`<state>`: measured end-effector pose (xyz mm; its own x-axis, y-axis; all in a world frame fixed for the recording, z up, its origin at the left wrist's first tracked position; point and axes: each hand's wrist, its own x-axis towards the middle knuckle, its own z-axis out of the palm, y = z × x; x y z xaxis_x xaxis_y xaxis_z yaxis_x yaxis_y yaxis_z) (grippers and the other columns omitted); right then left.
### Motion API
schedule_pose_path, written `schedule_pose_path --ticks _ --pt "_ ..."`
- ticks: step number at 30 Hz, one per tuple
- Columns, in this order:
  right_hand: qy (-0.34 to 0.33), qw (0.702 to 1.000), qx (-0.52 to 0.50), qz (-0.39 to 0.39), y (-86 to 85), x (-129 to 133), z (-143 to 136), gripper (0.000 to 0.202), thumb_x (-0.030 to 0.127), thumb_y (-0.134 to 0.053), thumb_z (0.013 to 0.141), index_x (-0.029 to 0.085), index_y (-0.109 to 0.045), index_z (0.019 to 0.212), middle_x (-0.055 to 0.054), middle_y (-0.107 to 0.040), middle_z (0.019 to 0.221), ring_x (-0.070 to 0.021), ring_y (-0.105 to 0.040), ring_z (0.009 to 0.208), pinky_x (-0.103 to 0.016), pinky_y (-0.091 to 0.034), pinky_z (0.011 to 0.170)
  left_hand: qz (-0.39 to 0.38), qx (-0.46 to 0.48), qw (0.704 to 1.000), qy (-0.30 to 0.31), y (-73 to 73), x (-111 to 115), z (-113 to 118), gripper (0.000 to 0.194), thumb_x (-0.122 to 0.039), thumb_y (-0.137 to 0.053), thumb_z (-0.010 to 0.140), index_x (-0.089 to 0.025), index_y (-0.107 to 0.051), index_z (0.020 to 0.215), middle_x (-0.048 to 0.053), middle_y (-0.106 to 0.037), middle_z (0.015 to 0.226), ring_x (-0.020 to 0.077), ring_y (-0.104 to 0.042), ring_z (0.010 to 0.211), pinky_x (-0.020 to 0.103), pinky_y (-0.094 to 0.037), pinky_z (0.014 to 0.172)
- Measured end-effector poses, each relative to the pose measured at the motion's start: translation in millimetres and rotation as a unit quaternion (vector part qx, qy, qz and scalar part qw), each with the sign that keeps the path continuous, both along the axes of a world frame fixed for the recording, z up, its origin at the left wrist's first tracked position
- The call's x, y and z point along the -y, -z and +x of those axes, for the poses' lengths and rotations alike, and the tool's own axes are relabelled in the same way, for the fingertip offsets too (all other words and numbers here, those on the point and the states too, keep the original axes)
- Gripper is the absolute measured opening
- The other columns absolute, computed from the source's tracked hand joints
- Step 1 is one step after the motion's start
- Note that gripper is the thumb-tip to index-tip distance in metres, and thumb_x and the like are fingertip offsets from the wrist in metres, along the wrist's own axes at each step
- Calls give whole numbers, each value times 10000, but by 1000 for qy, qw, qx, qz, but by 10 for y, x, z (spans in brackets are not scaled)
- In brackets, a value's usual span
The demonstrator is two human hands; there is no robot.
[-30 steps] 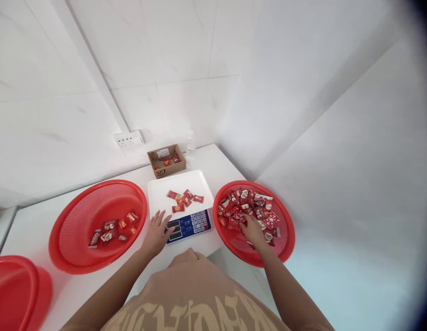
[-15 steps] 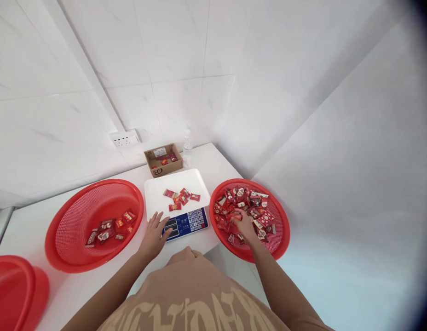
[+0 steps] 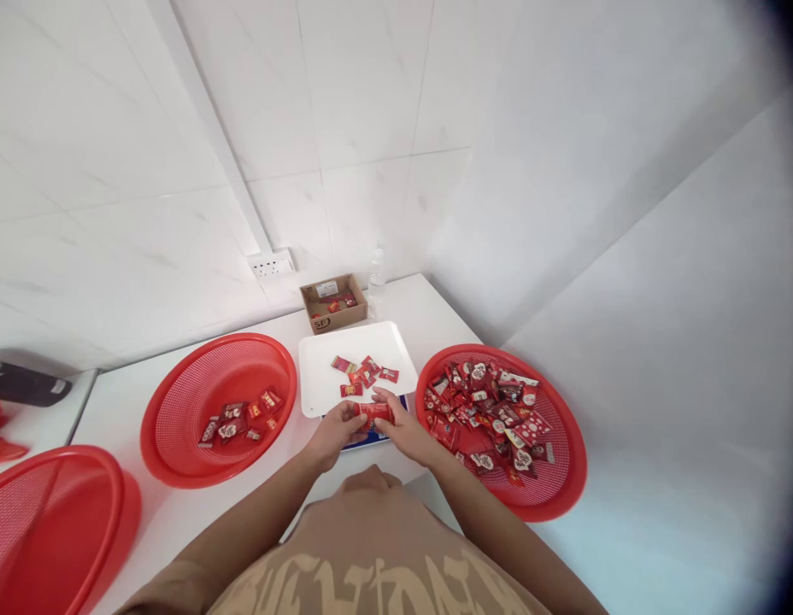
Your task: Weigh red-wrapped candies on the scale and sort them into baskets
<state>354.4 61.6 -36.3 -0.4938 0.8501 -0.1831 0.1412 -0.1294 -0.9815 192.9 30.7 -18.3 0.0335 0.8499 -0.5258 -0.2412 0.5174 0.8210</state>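
Note:
Between my two hands is a red wrapped candy packet (image 3: 374,412), held over the front of a white scale. My left hand (image 3: 336,433) grips its left end, and my right hand (image 3: 400,427) has its right end. The hands cover much of the scale's blue keypad panel (image 3: 364,440). On the scale's white pan (image 3: 320,376) lie several small red candies (image 3: 367,372), apart from my fingers. To the right, a red mesh basket (image 3: 566,478) holds a heap of red and brown wrapped candies (image 3: 499,401).
Left of the scale, another red basket (image 3: 172,418) contains several packets (image 3: 243,417). A further red basket (image 3: 108,521) stands front left. Behind the scale are a cardboard box (image 3: 338,319) and a clear bottle (image 3: 377,272). A dark cylindrical object (image 3: 31,384) lies far left.
My right hand has come out of the right basket with a red packet. My left hand has moved right from the scale's edge to hold it too. The view has shifted left.

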Motion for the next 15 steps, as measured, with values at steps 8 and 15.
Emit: schedule_pose_path --ticks 8,15 --pt "120 941 236 209 418 -35 462 468 246 -432 811 181 -475 1272 -124 -487 1287 -232 -420 1231 -451 -351 1042 -6 -178 976 -126 155 -340 -582 361 -308 -619 771 -161 -492 1076 58 -625 854 152 -617 779 346 -493 786" --pt "96 886 368 264 647 58 552 467 275 -401 852 177 -464 1305 -129 -388 1400 -259 -318 1318 -449 -304 1071 184 -635 739 126 350 -356 -582 542 -369 -457 850 -172 -385 1350 166 -400 1388 309 -322 1307 461 -288 1045"
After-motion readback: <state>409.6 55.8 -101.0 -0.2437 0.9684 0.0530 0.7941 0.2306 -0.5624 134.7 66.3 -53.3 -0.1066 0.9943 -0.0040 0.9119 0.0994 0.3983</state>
